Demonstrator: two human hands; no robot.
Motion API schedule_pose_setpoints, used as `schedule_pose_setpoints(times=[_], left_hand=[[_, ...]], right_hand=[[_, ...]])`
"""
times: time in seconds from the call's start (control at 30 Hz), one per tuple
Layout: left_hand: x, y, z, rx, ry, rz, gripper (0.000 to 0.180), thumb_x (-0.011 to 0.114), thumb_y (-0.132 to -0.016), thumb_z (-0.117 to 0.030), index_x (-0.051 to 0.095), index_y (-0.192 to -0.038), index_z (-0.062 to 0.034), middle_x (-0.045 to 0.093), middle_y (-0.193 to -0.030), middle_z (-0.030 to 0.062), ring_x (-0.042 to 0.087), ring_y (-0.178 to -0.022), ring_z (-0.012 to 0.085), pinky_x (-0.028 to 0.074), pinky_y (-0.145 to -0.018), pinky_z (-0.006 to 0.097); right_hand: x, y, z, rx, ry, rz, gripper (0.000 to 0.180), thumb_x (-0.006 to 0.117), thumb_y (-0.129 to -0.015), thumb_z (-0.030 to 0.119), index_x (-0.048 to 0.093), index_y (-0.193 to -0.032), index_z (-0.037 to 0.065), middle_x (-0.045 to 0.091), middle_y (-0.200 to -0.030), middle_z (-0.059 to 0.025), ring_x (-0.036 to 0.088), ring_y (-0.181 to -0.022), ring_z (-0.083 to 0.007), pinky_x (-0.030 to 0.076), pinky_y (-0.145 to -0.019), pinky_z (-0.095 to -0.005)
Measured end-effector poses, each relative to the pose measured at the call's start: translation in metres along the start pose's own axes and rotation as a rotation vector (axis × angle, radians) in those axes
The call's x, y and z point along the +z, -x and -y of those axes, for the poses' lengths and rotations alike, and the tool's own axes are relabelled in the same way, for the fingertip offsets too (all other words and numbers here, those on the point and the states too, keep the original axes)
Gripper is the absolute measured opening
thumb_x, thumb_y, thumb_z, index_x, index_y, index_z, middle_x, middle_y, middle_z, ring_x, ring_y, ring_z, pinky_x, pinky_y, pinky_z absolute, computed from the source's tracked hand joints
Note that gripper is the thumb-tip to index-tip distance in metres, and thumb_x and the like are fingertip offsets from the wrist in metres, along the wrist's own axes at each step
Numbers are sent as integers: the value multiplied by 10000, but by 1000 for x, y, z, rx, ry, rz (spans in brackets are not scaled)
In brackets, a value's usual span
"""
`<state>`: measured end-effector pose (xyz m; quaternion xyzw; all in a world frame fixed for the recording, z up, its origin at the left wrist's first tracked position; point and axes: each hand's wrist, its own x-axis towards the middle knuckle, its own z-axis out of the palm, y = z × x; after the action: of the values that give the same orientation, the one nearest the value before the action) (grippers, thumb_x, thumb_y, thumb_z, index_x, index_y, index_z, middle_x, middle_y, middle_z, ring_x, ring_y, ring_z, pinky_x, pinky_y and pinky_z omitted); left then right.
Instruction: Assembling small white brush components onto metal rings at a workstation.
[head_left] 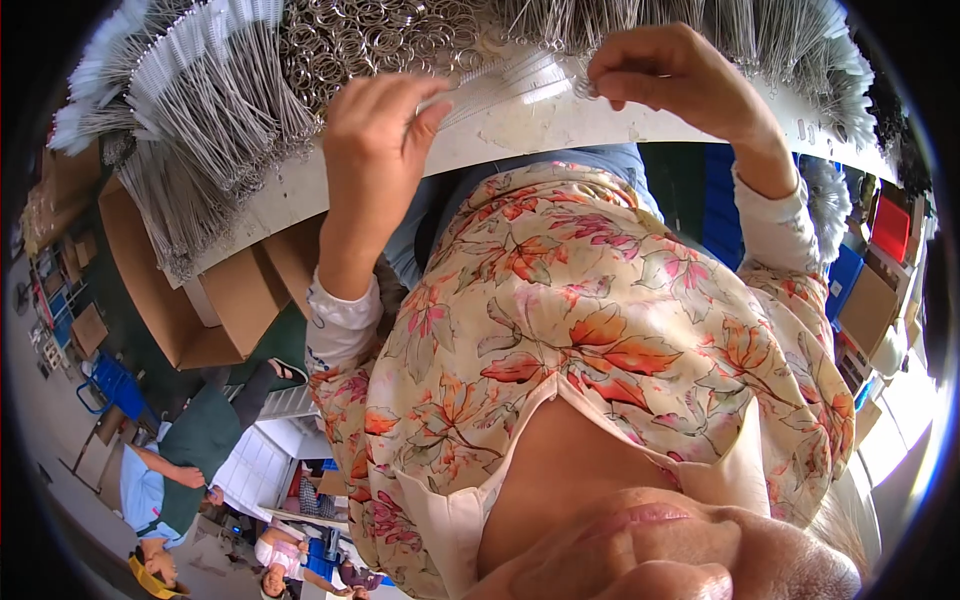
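Note:
At the table's near edge, my right hand is closed in a pinch, with small shiny metal rings at its fingertips. My left hand is raised to the left, fingers half bent and slightly smeared, with a gap between thumb and forefinger; nothing shows between them. Thin wire brushes with pale bristles lie on the table between the two hands. Beyond my left hand spreads a heap of metal rings. Bundles of wire-handled brushes with white bristles are stacked at the left, and more brushes at the far right.
The white table curves across the top of the view. Below its left side stands an open cardboard box. One person stands at the lower left, with other people beyond. Boxes and a red bin are at the right.

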<state>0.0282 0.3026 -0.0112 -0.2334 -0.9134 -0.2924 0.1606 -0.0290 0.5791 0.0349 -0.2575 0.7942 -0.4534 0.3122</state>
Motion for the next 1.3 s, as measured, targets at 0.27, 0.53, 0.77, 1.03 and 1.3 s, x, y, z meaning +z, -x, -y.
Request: schedule_pose_setpoints(times=[0.27, 0.53, 0.77, 1.03, 1.3], left_hand=[[45, 15, 16, -92, -184, 148, 136, 657, -779, -235, 637, -811, -104, 614, -780, 14, 516, -752, 224, 359, -710, 349], [48, 21, 19, -168, -130, 155, 141, 614, -826, -250, 629, -817, -111, 604, -716, 21, 528, -709, 222, 348, -703, 355], [42, 19, 16, -155, -86, 129, 126, 637, -815, -222, 645, -854, -103, 623, -728, 29, 552, -697, 202, 361, -720, 336], [4, 64, 15, -544, 38, -356, 140, 646, -839, -129, 648, -888, 3, 633, -744, 20, 552, -650, 84, 450, -609, 221], [19, 89, 11, -768, 9, -212, 190, 698, -789, -188, 627, -840, -19, 616, -648, 42, 552, -547, 84, 456, -525, 233]], right_hand=[[48, 7, -77, -56, 1095, -303, 57, 594, -719, 35, 608, -749, 82, 597, -688, -76, 631, -663, -248, 483, -537, -340], [50, 15, -82, -106, 1050, -356, 131, 581, -719, 29, 644, -822, 80, 609, -708, -77, 630, -666, -249, 486, -548, -344], [48, 15, -84, -30, 971, -322, 149, 557, -737, 20, 636, -851, 75, 614, -748, -83, 624, -689, -269, 484, -576, -373], [53, 13, -73, -25, 909, -331, 60, 569, -777, 62, 601, -828, 69, 617, -728, -79, 611, -653, -287, 470, -555, -386], [103, -33, -22, -316, 383, -329, 88, 653, -784, 107, 589, -788, 46, 600, -710, -76, 597, -582, -248, 477, -529, -327]])
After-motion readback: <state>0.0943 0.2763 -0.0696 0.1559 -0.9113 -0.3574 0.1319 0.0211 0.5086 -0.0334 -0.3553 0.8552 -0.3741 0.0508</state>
